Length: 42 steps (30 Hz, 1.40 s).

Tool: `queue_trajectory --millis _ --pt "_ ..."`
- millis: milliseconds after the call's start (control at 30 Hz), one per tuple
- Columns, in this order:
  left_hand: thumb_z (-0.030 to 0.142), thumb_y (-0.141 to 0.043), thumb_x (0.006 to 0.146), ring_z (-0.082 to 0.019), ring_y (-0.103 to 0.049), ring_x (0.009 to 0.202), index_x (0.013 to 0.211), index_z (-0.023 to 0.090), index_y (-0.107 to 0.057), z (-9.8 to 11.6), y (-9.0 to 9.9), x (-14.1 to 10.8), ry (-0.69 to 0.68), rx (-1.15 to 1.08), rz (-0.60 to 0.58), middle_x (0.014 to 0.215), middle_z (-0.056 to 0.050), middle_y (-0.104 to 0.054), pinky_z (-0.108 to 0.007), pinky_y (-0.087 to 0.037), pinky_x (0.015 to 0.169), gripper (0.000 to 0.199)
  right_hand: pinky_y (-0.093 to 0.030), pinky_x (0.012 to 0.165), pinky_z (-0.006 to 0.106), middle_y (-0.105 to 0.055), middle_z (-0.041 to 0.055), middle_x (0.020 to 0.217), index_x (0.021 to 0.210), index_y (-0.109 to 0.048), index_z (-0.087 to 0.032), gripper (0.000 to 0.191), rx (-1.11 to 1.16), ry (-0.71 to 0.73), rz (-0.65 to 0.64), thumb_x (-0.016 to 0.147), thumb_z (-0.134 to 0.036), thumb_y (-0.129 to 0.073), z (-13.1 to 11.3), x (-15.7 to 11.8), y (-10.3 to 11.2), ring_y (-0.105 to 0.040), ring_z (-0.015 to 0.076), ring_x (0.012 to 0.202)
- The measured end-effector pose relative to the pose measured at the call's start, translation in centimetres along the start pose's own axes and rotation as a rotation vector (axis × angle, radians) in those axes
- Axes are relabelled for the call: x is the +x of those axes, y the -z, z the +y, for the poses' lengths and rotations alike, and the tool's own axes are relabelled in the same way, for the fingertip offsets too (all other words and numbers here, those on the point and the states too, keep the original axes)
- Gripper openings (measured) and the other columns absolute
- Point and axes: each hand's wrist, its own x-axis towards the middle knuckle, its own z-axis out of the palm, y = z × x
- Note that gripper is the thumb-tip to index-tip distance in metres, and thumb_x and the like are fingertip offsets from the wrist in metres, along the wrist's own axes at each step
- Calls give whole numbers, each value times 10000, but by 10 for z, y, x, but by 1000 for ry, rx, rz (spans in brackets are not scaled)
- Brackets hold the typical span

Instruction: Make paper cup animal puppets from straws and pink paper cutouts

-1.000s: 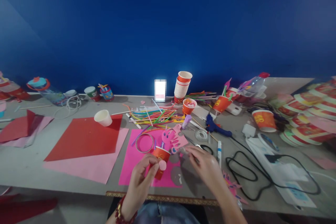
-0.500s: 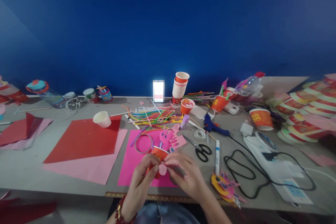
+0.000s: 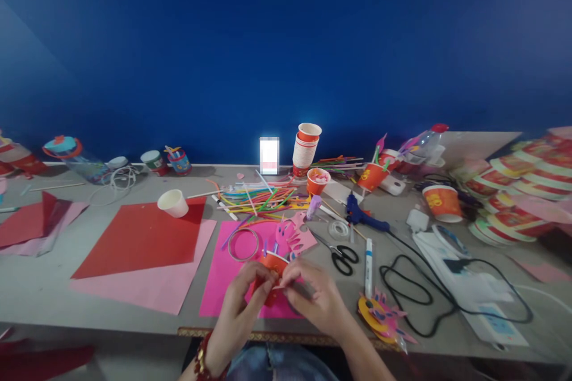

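Note:
A red paper cup (image 3: 274, 259) is between my two hands, low over the bright pink sheet (image 3: 213, 297). Fingers of my left hand (image 3: 243, 296) are closed around the cup's near left side. My right hand (image 3: 318, 297) pinches a small pale pink paper piece (image 3: 277, 287) against or very near the cup's front; contact is hidden by the fingertips. Just behind the cup's rim are pink paper cut-outs (image 3: 289, 237) with purple spots. A roll of tape (image 3: 243, 244) lies on the pink sheet to the left of them.
Scissors (image 3: 343, 259), a marker (image 3: 369, 268) and a blue glue gun (image 3: 364, 214) with a looping black cord lie to the right. Colourful straws (image 3: 254, 199) are heaped behind. On the left, a white cup (image 3: 173, 203) stands on red paper (image 3: 143, 238). Stacked cups (image 3: 304, 152) rise near the wall.
The pale pink paper piece has turned from facing me to nearly edge-on, between the fingertips. The cup has shifted slightly and shows more of its front. Both hands stay in place.

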Motion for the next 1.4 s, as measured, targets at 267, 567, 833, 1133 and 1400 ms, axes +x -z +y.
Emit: queue_trajectory --millis 267,567,833,1133,1400 --pt "285 -523 957 -198 -546 828 820 197 -557 3 2 2 -102 171 15 858 -54 -581 -303 -451 760 167 -357 523 206 -502 -48 621 706 -550 -186 204 264 -332 -28 796 -318 -676 2 4 -6 -439 96 556" --pt "307 -529 951 -173 -533 764 785 188 -562 -8 -2 2 -32 57 54 808 -40 -573 -268 -451 699 208 -339 498 198 -542 -19 667 757 -586 -185 367 509 -432 106 772 -517 -741 10 2 -19 -445 96 565" --pt "294 -524 958 -206 -601 884 851 192 -582 -15 -1 0 -107 135 120 904 -68 -619 -320 -503 790 159 -299 441 203 -459 -59 575 723 -530 -212 428 570 -479 146 753 -578 -750 9 -3 -33 -378 87 479" --pt "480 -677 830 -334 -603 1122 1378 183 -416 -44 8 13 -67 664 156 1189 -160 -634 -532 -500 936 675 -411 577 235 -560 -21 676 757 -618 -181 341 386 -377 370 780 -491 -758 32 1 21 -503 121 601" --pt "394 -564 929 -294 -531 1281 1464 216 -320 -54 7 10 25 413 59 1413 -169 -524 -488 -459 1040 615 -401 581 246 -558 -14 674 772 -626 -174 323 266 -350 260 847 -483 -686 30 4 40 -501 128 610"
